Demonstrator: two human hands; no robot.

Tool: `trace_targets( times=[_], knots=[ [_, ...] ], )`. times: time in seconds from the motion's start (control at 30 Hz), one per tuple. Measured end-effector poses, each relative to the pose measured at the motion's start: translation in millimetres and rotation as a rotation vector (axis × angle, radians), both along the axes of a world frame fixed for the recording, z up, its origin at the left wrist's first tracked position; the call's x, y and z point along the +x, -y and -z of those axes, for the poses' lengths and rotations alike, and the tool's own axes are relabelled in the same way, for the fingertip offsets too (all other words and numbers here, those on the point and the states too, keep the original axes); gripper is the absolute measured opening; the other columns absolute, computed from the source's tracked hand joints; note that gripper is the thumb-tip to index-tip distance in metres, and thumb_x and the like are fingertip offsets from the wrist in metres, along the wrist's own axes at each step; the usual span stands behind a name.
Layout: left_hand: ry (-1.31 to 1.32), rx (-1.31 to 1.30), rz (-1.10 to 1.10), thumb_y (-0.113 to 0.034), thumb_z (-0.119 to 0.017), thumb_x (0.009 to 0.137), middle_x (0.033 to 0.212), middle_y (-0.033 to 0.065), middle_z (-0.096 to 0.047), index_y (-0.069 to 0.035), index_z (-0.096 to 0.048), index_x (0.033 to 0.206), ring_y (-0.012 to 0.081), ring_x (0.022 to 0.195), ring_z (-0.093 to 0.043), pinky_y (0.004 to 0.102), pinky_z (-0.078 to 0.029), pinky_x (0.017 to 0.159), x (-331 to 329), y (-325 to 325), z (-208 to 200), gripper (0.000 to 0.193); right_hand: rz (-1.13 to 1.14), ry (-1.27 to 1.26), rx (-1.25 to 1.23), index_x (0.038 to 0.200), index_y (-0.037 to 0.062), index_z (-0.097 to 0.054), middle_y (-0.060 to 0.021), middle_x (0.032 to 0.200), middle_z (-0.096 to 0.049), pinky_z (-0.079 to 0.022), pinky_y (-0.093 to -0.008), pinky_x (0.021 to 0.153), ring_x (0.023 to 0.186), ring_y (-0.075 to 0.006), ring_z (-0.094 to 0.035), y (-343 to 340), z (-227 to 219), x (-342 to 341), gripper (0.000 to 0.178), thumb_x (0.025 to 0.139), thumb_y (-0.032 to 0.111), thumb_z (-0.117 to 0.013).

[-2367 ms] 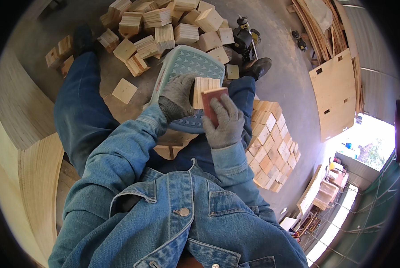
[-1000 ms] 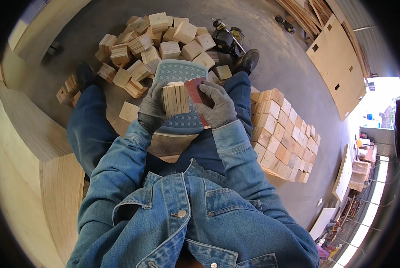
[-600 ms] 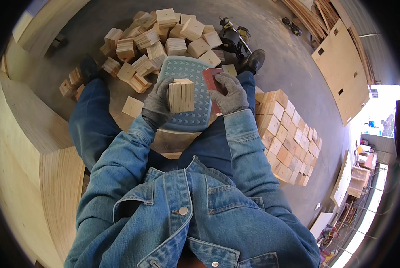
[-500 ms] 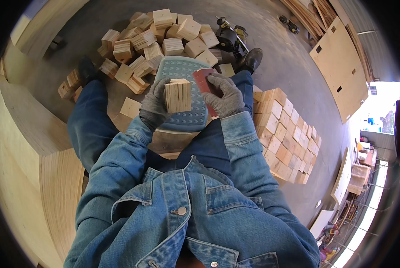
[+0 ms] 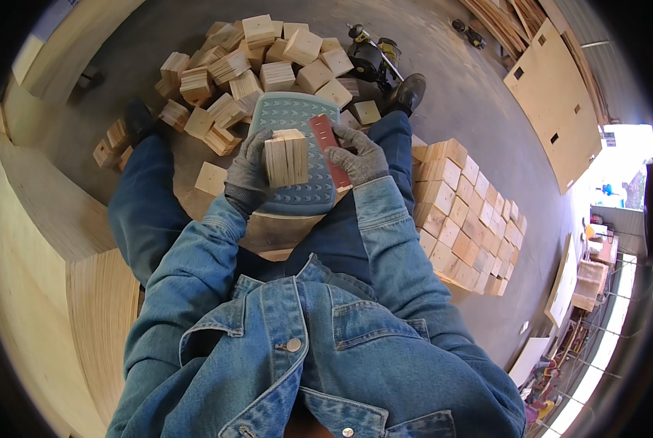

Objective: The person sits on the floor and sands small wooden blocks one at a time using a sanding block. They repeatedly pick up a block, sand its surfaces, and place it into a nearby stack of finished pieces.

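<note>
My gloved left hand (image 5: 248,171) is closed round a squarish plywood block (image 5: 286,160), with layered edge grain facing me. In my gloved right hand (image 5: 363,155) is a red sanding block (image 5: 329,150), apparently sandpaper fixed on with small staples. It is held upright just right of the plywood block, with a narrow gap between the two. Both are above a blue-green plastic stool (image 5: 297,197) with a bumpy top, which stands between my legs.
Beyond the stool lies a loose heap of wooden blocks (image 5: 275,74). A neat stack of blocks (image 5: 463,237) stands to my right. Near my right shoe is a black-and-yellow power tool (image 5: 374,58). Large plywood pieces (image 5: 101,306) flank my left, and a slotted panel (image 5: 552,102) leans far right.
The sanding block has turned to show me its narrow stapled side rather than its broad face, and my right fingers have shifted on it. The plywood block has moved slightly left.
</note>
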State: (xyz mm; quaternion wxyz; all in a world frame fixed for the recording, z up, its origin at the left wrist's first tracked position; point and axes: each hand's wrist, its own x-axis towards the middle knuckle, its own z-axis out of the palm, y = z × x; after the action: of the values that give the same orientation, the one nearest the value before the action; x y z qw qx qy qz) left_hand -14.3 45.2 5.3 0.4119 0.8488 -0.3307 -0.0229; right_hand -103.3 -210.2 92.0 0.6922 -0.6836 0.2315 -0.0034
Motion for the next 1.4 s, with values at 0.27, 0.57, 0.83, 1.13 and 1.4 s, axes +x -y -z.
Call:
trace_targets(
  times=[0.27, 0.57, 0.83, 1.13, 1.4],
  knots=[
    [-0.014, -0.125, 0.006, -0.02, -0.101, 0.053, 0.156, 0.0174, -0.045, -0.017, -0.039, 0.155, 0.0422, 0.14, -0.051, 0.0475, -0.049, 0.118, -4.0, 8.3, -3.9, 0.119, -0.03, -0.048, -0.011, 0.141, 0.0017, -0.066, -0.0132, 0.121, -0.075, -0.062, -0.0307, 0.086, 0.099, -0.0173, -0.073, 8.4, 24.8, 2.7, 0.057, 0.088, 0.004, -0.086],
    [-0.005, -0.01, -0.022, -0.023, -0.101, 0.055, 0.157, 0.0176, -0.044, -0.018, -0.035, 0.158, 0.0417, 0.143, -0.049, 0.0465, -0.046, 0.121, -1.9, 3.6, 5.7, 0.123, -0.039, -0.093, 0.095, 0.14, 0.0037, -0.067, -0.0115, 0.122, -0.076, -0.06, -0.0306, 0.088, 0.101, -0.0163, -0.072, -0.4, 28.1, 6.7, 0.059, 0.086, 0.012, -0.09],
    [-0.037, -0.068, 0.012, -0.026, -0.105, 0.056, 0.15, 0.0188, -0.048, -0.009, -0.037, 0.154, 0.0363, 0.142, -0.05, 0.0454, -0.043, 0.122, 4.0, 6.5, 11.5, 0.121, 0.039, 0.005, 0.175, 0.142, 0.0021, -0.066, -0.0129, 0.123, -0.075, -0.061, -0.0312, 0.088, 0.102, -0.0191, -0.073, -0.3, 15.5, 0.1, 0.059, 0.087, 0.005, -0.087],
    [-0.066, -0.162, 0.161, -0.036, -0.103, 0.058, 0.157, 0.0196, -0.037, -0.012, -0.033, 0.157, 0.0391, 0.152, -0.036, 0.0466, -0.039, 0.126, -17.4, -9.8, -18.4, 0.123, 0.021, -0.061, 0.217, 0.143, 0.0018, -0.064, -0.0127, 0.127, -0.075, -0.06, -0.0306, 0.092, 0.105, -0.0177, -0.073, -13.8, 22.3, -20.6, 0.062, 0.087, 0.008, -0.088],
    [-0.452, -0.252, 0.032, -0.023, -0.102, 0.061, 0.156, 0.0161, -0.046, -0.01, -0.033, 0.159, 0.0332, 0.145, -0.049, 0.0439, -0.047, 0.121, -18.9, -6.2, -10.8, 0.12, 0.035, -0.065, 0.238, 0.143, 0.0015, -0.064, -0.012, 0.127, -0.073, -0.059, -0.0312, 0.093, 0.106, -0.0184, -0.072, -14.6, 17.2, -32.4, 0.061, 0.087, 0.006, -0.087]
  ],
)
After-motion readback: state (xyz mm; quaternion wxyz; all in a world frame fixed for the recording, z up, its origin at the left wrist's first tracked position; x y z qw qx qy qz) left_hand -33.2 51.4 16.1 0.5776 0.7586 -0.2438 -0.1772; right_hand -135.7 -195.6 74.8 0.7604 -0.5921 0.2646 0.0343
